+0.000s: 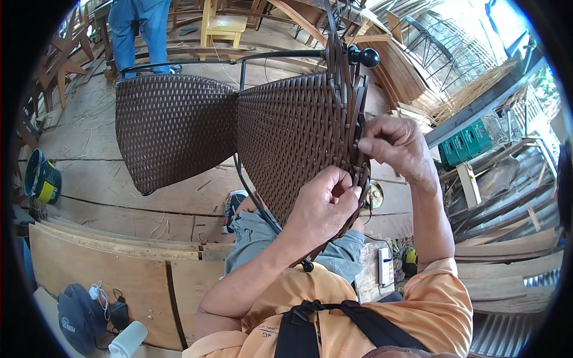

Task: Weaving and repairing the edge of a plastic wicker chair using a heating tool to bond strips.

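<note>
A dark brown woven wicker chair [286,119] on a black metal frame is tilted in front of me, leaning against my lap. Its right edge carries loose, overlapping strips [346,77]. My left hand [325,206] is closed in a pinch on a brown wicker strip low on that edge. Just above and to its right, my right hand [399,149] is closed, thumb and curled fingers pressed together at the same edge; what they hold is hidden. A black ball foot [364,56] tops the frame near the loose strips.
A wooden bench [113,268] at left bears a dark cap [80,316], a white cup [128,340] and a charger [119,311]. A black bucket [43,179] stands far left. Green crates [465,143] and stacked planks [507,250] lie at right. Another person's jeans [140,33] show behind.
</note>
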### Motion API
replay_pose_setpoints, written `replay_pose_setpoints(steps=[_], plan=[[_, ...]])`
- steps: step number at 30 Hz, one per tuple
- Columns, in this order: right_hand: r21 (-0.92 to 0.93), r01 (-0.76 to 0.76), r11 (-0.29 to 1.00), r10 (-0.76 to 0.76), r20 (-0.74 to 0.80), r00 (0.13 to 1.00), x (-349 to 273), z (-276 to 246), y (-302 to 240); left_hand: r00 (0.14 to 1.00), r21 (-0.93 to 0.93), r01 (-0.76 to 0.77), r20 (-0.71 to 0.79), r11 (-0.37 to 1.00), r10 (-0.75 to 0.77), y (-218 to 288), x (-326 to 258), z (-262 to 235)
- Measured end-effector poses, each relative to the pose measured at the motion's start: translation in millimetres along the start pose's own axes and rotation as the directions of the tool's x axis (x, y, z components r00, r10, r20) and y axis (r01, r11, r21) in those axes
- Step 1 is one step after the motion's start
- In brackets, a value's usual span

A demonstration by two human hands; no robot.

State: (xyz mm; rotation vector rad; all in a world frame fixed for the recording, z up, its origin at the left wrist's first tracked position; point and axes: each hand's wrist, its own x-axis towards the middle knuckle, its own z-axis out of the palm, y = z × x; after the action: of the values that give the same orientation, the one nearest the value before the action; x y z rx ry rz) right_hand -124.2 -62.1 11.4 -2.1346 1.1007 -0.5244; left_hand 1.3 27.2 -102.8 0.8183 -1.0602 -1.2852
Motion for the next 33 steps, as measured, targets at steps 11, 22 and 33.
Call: replay_pose_setpoints(steps=[11,22,33], plan=[[-0.086,0.047,0.995,-0.059,-0.145,0.988,1,-4,-4,0.999,0.127,0.008,0.029,0.992,-0.012,10,1,-4],[0.005,0.056,0.998,-0.055,-0.072,0.996,-62,5,2,0.732,0.358,-0.611,-0.085,0.706,0.676,-26,-14,13],[-0.428,0.052,0.902,-0.108,-0.108,0.988,-85,48,-13,0.572,0.559,-0.694,0.046,0.454,0.819,-56,-19,7]])
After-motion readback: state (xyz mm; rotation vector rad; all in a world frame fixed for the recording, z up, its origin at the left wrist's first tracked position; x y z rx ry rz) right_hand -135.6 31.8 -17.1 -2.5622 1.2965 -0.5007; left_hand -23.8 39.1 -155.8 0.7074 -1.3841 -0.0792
